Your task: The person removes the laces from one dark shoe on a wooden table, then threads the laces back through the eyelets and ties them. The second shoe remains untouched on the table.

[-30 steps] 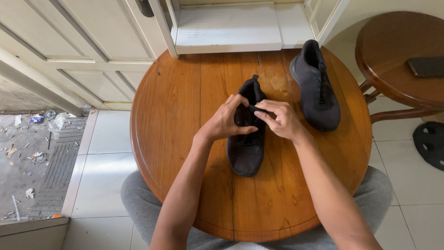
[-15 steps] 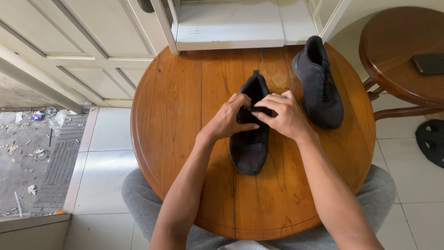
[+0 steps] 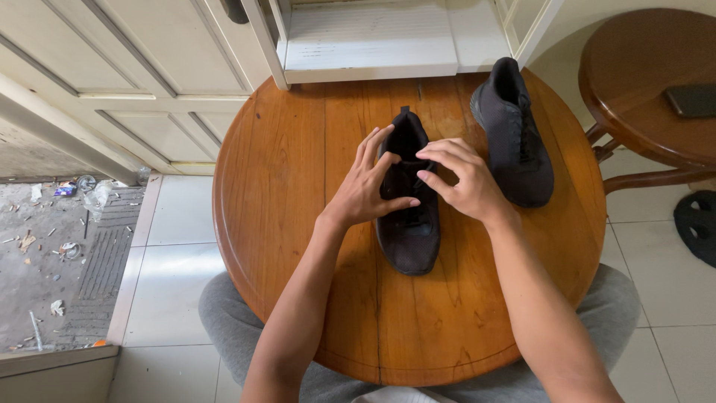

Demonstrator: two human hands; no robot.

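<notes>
A: Where is the black shoe [image 3: 409, 224] sitting?

B: It is lying near the middle of the round wooden tabletop [image 3: 298, 194], toe pointing toward the person and heel toward the white cabinet [image 3: 369, 41] at the far edge.

A: What are the hands doing?

B: The left hand [image 3: 368, 188] is resting against the left side of the shoe, thumb reaching across the laces and the other fingers spread and lifted over the opening. The right hand [image 3: 464, 181] is hovering at the shoe's right side with its fingers curled loosely above the tongue. Both hands are loose, fingers apart, neither one clamping on anything, and the shoe is sitting between them.

A: Is anything else lying on the tabletop?

B: A second dark shoe [image 3: 514, 138] is lying to the right, near the far rim, laced and apart from the right hand.

A: And around it?

B: A smaller round wooden table [image 3: 634, 89] is standing to the right with a dark flat phone [image 3: 693, 99] on it. The person's grey-clad knees [image 3: 224, 321] are showing under the near edge, above a pale tiled floor [image 3: 168, 246].
</notes>
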